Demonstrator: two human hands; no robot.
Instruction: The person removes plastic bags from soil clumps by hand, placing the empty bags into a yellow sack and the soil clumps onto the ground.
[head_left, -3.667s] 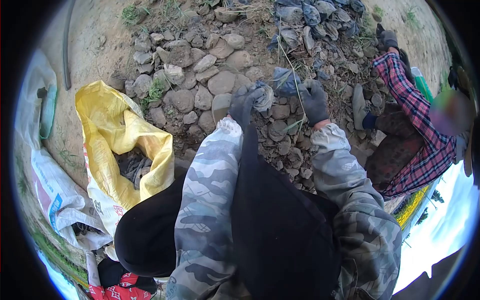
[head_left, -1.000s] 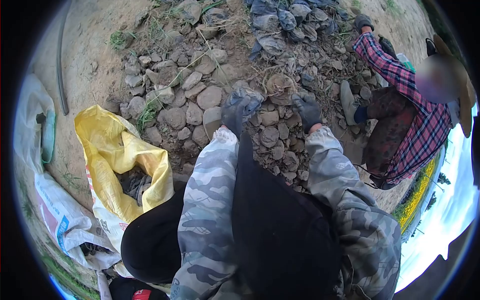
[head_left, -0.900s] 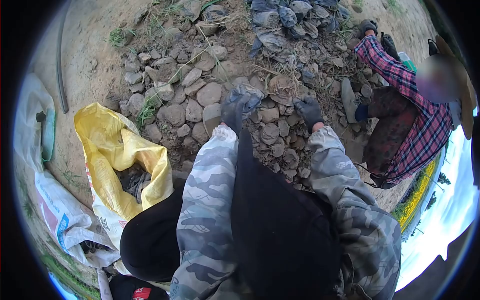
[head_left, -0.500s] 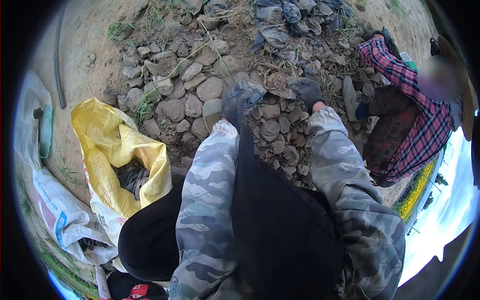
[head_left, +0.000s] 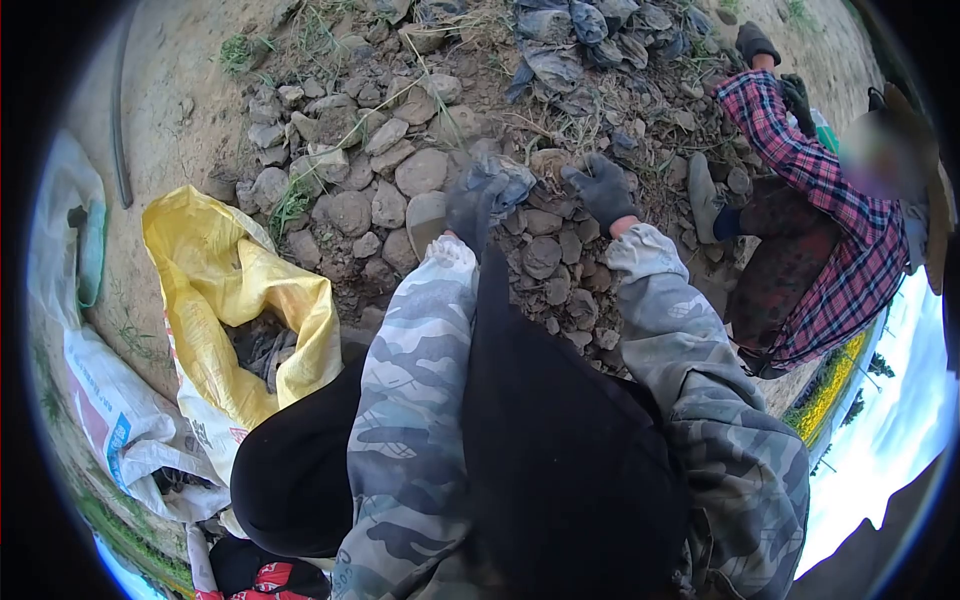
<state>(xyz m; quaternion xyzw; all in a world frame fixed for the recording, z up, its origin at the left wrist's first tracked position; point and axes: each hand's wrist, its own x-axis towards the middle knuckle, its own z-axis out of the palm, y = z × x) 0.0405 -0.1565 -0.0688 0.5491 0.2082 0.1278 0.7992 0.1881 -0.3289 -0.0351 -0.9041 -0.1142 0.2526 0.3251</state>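
My left hand (head_left: 468, 208), in a dark glove, is closed on a crumpled piece of dirty grey plastic film (head_left: 512, 183) above the stones. To its right, my right hand (head_left: 603, 192), also gloved, has its fingers apart and nothing visible in them. It hovers over the heap of stones and clods (head_left: 541, 257), close to a brownish lump (head_left: 548, 162) that lies between the two hands. Part of the left fingers is hidden by the film.
An open yellow sack (head_left: 170, 260) with dark scraps inside stands at my left, beside white sacks (head_left: 105, 385). More dark plastic film (head_left: 555, 65) lies at the far side. A co-worker in a plaid shirt (head_left: 830, 200) crouches at the right. A hose (head_left: 120, 120) lies far left.
My right hand has drawn slightly left and nearer, its fingers spreading off the brownish lump. The left hand keeps the film in nearly the same place. The co-worker's gloved hand has moved up and away.
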